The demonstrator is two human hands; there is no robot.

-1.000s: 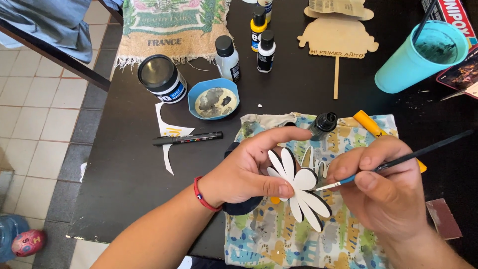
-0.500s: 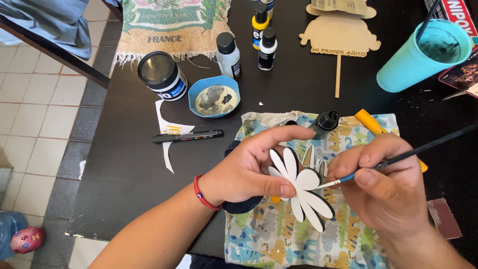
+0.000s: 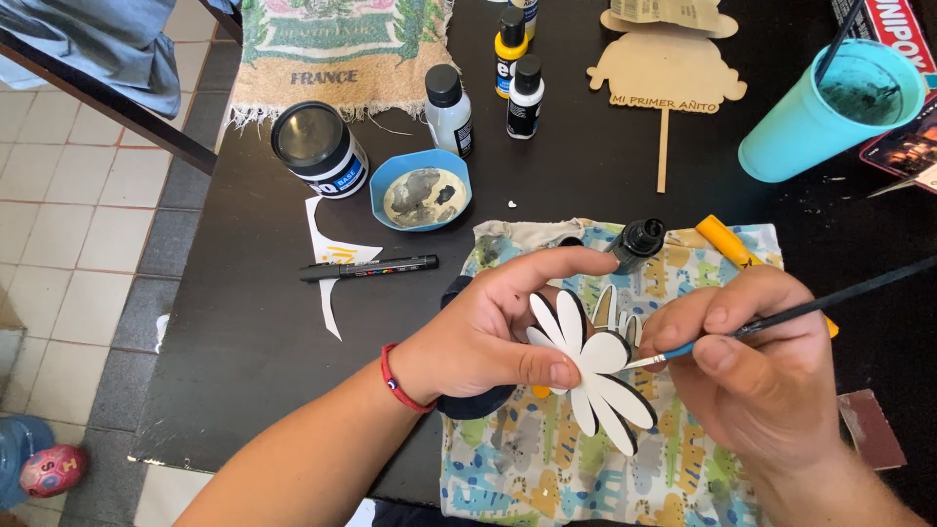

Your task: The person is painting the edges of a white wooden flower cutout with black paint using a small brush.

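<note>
Flower cutout (image 3: 589,376), white-petalled, is pinched in the left hand (image 3: 493,332); right hand (image 3: 756,366) grips a thin paintbrush (image 3: 781,317); steady, light tip strokes would suit, I judge.

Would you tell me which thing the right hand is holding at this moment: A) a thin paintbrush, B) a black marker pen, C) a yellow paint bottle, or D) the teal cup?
A: the right hand grips a thin paintbrush, its tip on the white flower cutout.

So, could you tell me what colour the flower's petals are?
White petals with dark edges, in the head view.
</note>
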